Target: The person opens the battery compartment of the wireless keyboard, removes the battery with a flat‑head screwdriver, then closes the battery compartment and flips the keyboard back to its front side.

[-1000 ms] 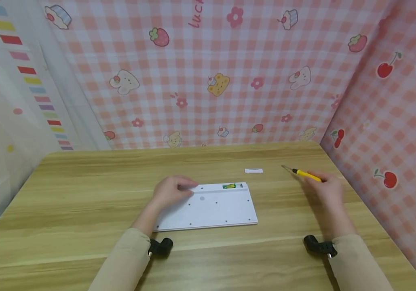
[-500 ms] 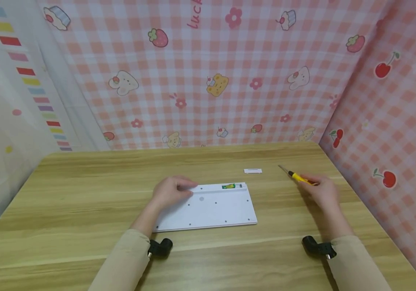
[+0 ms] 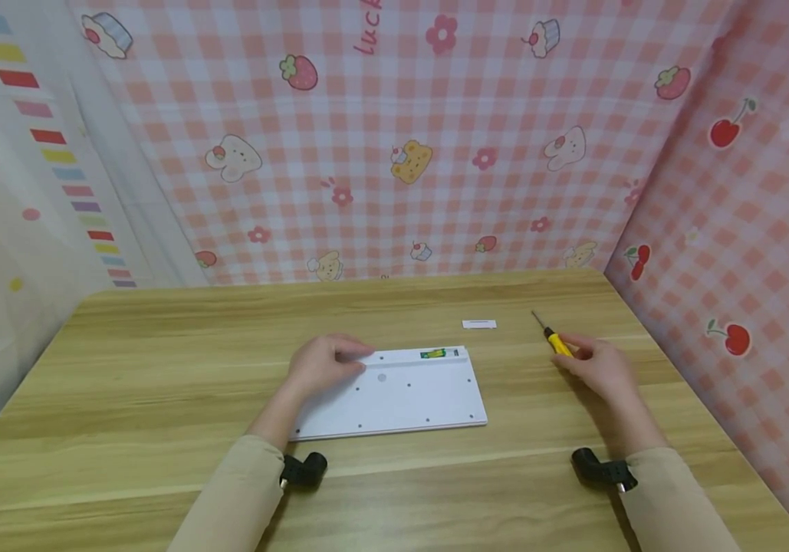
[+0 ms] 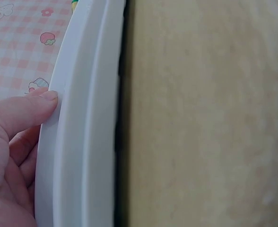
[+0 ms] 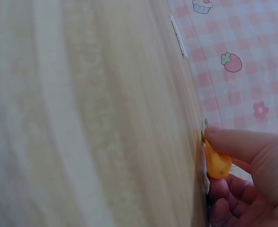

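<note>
A white keyboard lies face down, its underside dotted with several screws. My left hand grips its raised far edge near the left end; in the left wrist view the thumb presses on that edge with the fingers behind it. Toward the far right corner, a green and yellow battery sits in an open compartment. Off to the right, my right hand pinches the yellow handle of a screwdriver, its thin metal shaft pointing away to the far left. The right wrist view shows the handle end between thumb and fingers.
A small white battery cover lies on the wooden table beyond the keyboard, left of the screwdriver tip. Pink checked cloth hangs behind the table and along its right side.
My right hand has shifted a little left and turned the screwdriver, so its shaft points more directly away from me. The left hand and keyboard stay in place.
</note>
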Demonstrator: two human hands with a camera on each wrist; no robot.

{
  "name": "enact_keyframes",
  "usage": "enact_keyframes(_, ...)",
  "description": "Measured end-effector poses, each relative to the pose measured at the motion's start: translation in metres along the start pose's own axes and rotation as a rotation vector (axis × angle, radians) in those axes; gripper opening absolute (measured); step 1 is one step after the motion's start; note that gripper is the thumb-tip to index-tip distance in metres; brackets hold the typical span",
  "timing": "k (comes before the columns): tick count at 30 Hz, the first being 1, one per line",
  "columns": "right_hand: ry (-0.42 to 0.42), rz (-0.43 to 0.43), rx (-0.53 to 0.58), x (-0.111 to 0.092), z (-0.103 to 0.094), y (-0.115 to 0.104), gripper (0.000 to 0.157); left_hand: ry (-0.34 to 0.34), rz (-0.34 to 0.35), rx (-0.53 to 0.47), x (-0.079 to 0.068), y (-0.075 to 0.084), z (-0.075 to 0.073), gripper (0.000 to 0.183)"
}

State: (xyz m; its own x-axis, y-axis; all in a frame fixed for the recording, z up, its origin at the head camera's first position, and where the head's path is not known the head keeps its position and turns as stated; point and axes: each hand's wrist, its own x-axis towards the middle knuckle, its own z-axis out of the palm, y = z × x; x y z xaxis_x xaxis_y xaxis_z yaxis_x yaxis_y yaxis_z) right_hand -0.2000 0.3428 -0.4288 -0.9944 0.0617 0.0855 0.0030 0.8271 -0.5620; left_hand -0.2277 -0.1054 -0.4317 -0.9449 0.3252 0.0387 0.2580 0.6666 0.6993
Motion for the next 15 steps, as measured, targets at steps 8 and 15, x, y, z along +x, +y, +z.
enact_keyframes(8,-0.024,0.003,-0.016,0.0011,0.0008,0.0005,0.062,-0.005,0.004,0.007,0.0001,0.0001,-0.0003,0.029)
enact_keyframes(15,-0.036,0.017,0.000,0.0002,-0.0005,-0.0003,0.064,0.001,0.009,0.004,-0.0011,0.0006,-0.0007,0.028)
